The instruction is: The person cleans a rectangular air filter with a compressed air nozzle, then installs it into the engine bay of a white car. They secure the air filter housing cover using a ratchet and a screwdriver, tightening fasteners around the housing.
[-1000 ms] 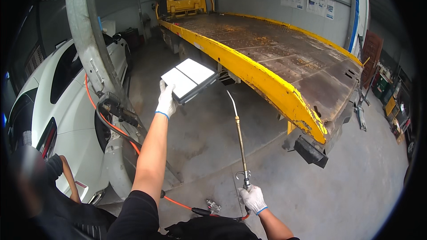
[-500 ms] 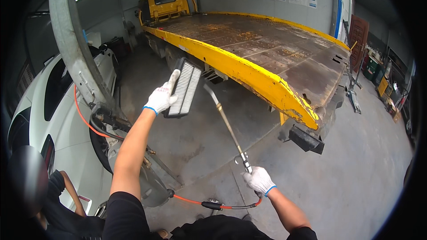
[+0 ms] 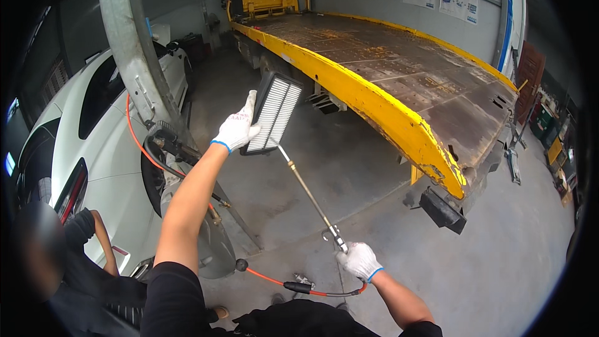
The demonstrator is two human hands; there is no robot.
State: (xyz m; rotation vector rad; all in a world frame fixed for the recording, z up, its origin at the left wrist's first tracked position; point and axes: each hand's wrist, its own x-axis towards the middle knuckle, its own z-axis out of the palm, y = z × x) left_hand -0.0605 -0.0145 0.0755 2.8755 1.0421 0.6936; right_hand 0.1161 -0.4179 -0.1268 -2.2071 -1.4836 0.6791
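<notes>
My left hand (image 3: 236, 128), in a white glove, holds up a rectangular pleated air filter (image 3: 272, 112) with a black frame, its pleats facing me. My right hand (image 3: 359, 259), also gloved, grips the handle of a long metal air blow gun (image 3: 310, 195). The gun's thin nozzle points up and left, and its tip touches or nearly touches the filter's lower edge. An orange hose (image 3: 274, 281) runs from the gun's base across the floor toward the left.
A yellow flatbed truck (image 3: 387, 81) with a lowered rusty deck fills the right. A white car (image 3: 93, 143) stands at left beside a grey lift post (image 3: 134, 56). Another person (image 3: 81, 262) crouches at lower left. Grey concrete floor (image 3: 349, 168) lies between.
The filter has turned so its pleated face shows more fully. The blow gun has swung left, with its tip now at the filter's lower edge. Both hands shifted slightly.
</notes>
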